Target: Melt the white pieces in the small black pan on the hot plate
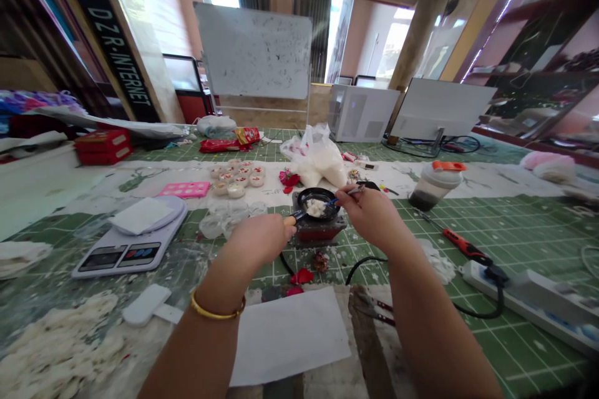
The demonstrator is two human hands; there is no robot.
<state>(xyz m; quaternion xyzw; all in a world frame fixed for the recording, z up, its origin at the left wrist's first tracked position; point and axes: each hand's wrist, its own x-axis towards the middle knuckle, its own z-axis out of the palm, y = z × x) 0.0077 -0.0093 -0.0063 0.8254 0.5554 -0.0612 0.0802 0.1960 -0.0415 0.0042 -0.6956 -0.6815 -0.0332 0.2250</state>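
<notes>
A small black frying pan (pixel 339 211) rests on a little dark red hot plate (pixel 320 234) in the middle of the table. White crumbly lumps (pixel 316 207) lie in the pan. My left hand (pixel 259 238) is wrapped round the pan's wooden handle (pixel 291 221). From the other side my right hand (pixel 364 207) grips a thin tool with a blue part (pixel 332 202), whose tip reaches into the pan by the lumps; its exact kind is not clear. Behind the pan stands a clear plastic bag (pixel 318 159) of white material.
A kitchen scale (pixel 135 243) and several filled cups (pixel 238 176) are to the left. On the right are a lidded shaker cup (pixel 433 186), a red-black soldering iron (pixel 465 245) and a power strip (pixel 528 299) with cables. White paper (pixel 292 336) lies in front.
</notes>
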